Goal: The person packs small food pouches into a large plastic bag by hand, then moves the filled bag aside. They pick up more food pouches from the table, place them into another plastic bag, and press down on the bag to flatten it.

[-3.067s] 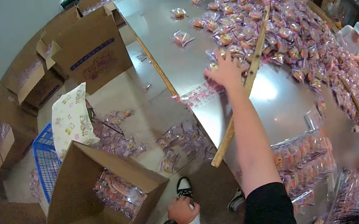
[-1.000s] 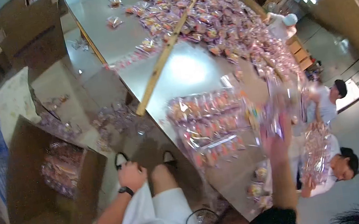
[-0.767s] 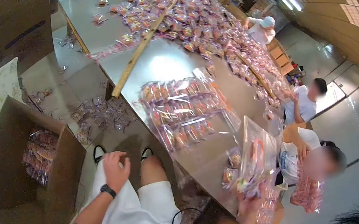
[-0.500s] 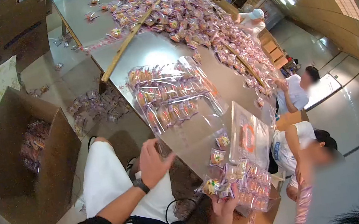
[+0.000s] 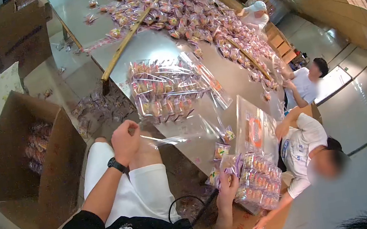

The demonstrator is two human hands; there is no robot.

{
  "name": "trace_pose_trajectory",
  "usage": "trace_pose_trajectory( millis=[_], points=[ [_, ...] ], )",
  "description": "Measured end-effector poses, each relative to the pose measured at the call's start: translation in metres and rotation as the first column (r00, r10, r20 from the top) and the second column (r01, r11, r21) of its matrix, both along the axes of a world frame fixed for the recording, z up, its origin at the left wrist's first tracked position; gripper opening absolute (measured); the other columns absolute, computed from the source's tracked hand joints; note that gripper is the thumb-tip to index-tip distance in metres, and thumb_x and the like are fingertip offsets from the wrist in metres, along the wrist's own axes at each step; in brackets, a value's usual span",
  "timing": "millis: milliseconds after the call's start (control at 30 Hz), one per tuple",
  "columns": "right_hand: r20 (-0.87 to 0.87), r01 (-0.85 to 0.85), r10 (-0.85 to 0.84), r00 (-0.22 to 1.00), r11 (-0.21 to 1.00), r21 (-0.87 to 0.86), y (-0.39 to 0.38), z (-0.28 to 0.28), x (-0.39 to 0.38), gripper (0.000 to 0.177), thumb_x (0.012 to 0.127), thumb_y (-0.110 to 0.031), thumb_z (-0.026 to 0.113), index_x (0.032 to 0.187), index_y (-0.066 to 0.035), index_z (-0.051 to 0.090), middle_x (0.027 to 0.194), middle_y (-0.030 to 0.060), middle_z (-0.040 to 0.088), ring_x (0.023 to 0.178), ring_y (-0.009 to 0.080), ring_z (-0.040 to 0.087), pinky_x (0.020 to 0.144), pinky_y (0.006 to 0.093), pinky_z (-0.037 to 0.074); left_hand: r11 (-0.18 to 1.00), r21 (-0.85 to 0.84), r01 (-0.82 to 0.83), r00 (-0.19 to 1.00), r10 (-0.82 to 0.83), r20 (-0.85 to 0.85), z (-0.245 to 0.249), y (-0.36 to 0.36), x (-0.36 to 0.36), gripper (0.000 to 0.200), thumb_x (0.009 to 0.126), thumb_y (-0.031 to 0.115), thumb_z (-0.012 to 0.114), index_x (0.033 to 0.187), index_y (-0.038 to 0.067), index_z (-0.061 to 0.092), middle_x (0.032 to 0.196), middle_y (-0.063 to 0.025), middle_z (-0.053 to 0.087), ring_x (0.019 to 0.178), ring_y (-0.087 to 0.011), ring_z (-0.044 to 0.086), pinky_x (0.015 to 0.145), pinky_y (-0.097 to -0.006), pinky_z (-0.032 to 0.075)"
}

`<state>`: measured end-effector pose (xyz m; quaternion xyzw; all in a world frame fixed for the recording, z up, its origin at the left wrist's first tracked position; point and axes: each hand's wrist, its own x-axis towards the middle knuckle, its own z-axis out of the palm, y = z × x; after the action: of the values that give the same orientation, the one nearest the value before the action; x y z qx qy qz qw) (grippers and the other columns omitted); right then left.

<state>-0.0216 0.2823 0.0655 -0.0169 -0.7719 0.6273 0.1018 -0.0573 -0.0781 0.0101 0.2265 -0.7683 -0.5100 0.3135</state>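
Note:
My left hand, with a dark watch on its wrist, is closed over my knees at the table's edge. From its fingers a clear plastic bag stretches toward the table. My right hand grips a small wrapped snack packet at the near edge. Another snack packet lies just beyond it. Beside the right hand sits a clear bag packed with rows of snacks. A larger filled clear bag lies flat on the table, further off.
A stack of clear bags with an orange print lies at the right. Wooden strips border a big heap of packets. An open cardboard box stands at my left. Co-workers in white shirts are across the table.
My left hand has moved up and left, from spread fingers to closed, drawing the clear bag toward me. My right hand has lifted a packet slightly. The nearest co-worker has reached an arm downward.

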Motion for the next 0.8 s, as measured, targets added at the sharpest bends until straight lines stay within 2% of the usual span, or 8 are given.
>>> trace_pose_trajectory(
  millis=[33,167,267,367,467,600,700,800],
  points=[
    [0.013,0.002,-0.003,1.000,0.996,0.094,-0.002,-0.001,-0.007,0.045,0.093,-0.009,0.075,0.134,0.004,0.060,0.119,0.0085,0.064,0.103,0.0126,0.059,0.089,0.0306,0.050,1.000,0.028,-0.001,0.998,0.000,0.055,0.008,-0.005,0.004,0.009,0.087,0.013,0.073,0.094,0.006,0.071,0.087,-0.0102,0.073,0.074,-0.0277,0.068,0.070,-0.0388,0.054],
    [-0.032,-0.090,0.094,0.995,0.990,0.107,-0.024,-0.012,-0.037,0.056,0.091,-0.008,0.076,0.141,0.006,0.056,0.126,0.0105,0.064,0.109,0.0180,0.061,0.095,0.0351,0.050,0.935,-0.333,-0.123,0.992,0.120,-0.029,0.006,-0.015,0.015,0.009,0.084,0.009,0.074,0.093,0.007,0.073,0.089,-0.0080,0.069,0.085,-0.0281,0.064,0.080,-0.0398,0.053],
    [-0.178,-0.120,0.169,0.969,0.959,0.257,-0.051,-0.003,-0.048,0.063,0.087,-0.011,0.079,0.143,0.004,0.056,0.122,0.0139,0.064,0.111,0.0261,0.062,0.100,0.0394,0.048,0.846,-0.533,-0.003,0.982,-0.098,-0.161,0.015,0.007,0.021,0.009,0.085,0.008,0.074,0.094,0.006,0.073,0.094,-0.0088,0.071,0.094,-0.0289,0.066,0.084,-0.0410,0.053],
    [-0.156,-0.212,0.342,0.927,0.817,0.536,-0.068,0.021,-0.062,0.068,0.083,-0.016,0.083,0.144,0.001,0.057,0.118,0.0180,0.063,0.114,0.0336,0.061,0.103,0.0430,0.048,0.799,-0.465,0.383,0.892,-0.451,-0.040,0.040,0.047,0.012,0.013,0.086,0.010,0.073,0.098,0.005,0.073,0.101,-0.0117,0.072,0.106,-0.0302,0.066,0.091,-0.0417,0.051],
    [-0.086,-0.280,0.397,0.914,0.769,0.575,-0.073,0.023,-0.084,0.068,0.081,-0.018,0.084,0.142,-0.003,0.059,0.119,0.0183,0.062,0.115,0.0369,0.060,0.105,0.0444,0.047,0.818,-0.430,0.383,0.906,-0.424,0.000,0.028,0.071,-0.011,0.020,0.087,0.013,0.073,0.105,0.004,0.072,0.105,-0.0140,0.073,0.113,-0.0311,0.066,0.095,-0.0425,0.050],
    [-0.209,-0.356,0.586,0.783,0.697,0.622,-0.079,0.005,-0.114,0.072,0.077,-0.017,0.086,0.141,0.001,0.058,0.121,0.0175,0.063,0.116,0.0352,0.062,0.102,0.0418,0.049,0.701,-0.672,0.241,0.970,-0.149,0.193,0.043,0.085,-0.018,0.034,0.089,0.014,0.071,0.122,0.005,0.067,0.105,-0.0124,0.073,0.108,-0.0320,0.068,0.101,-0.0445,0.045],
    [-0.356,-0.400,0.642,0.680,0.730,0.554,-0.081,-0.029,-0.139,0.073,0.075,-0.018,0.088,0.140,-0.001,0.060,0.122,0.0170,0.063,0.118,0.0386,0.061,0.102,0.0459,0.050,0.733,-0.498,0.464,0.867,-0.260,0.425,0.048,0.082,-0.012,0.040,0.089,0.014,0.069,0.127,0.004,0.065,0.105,-0.0114,0.073,0.107,-0.0320,0.068,0.102,-0.0422,0.043],
    [-0.488,-0.384,0.688,0.536,0.714,0.585,-0.088,-0.042,-0.149,0.072,0.074,-0.021,0.089,0.138,-0.003,0.061,0.124,0.0166,0.062,0.121,0.0412,0.060,0.102,0.0504,0.050,0.779,-0.051,0.625,0.719,-0.550,0.425,0.069,0.070,-0.009,0.049,0.086,0.014,0.069,0.132,0.000,0.062,0.104,-0.0092,0.072,0.106,-0.0317,0.066,0.101,-0.0397,0.042]
  ],
)
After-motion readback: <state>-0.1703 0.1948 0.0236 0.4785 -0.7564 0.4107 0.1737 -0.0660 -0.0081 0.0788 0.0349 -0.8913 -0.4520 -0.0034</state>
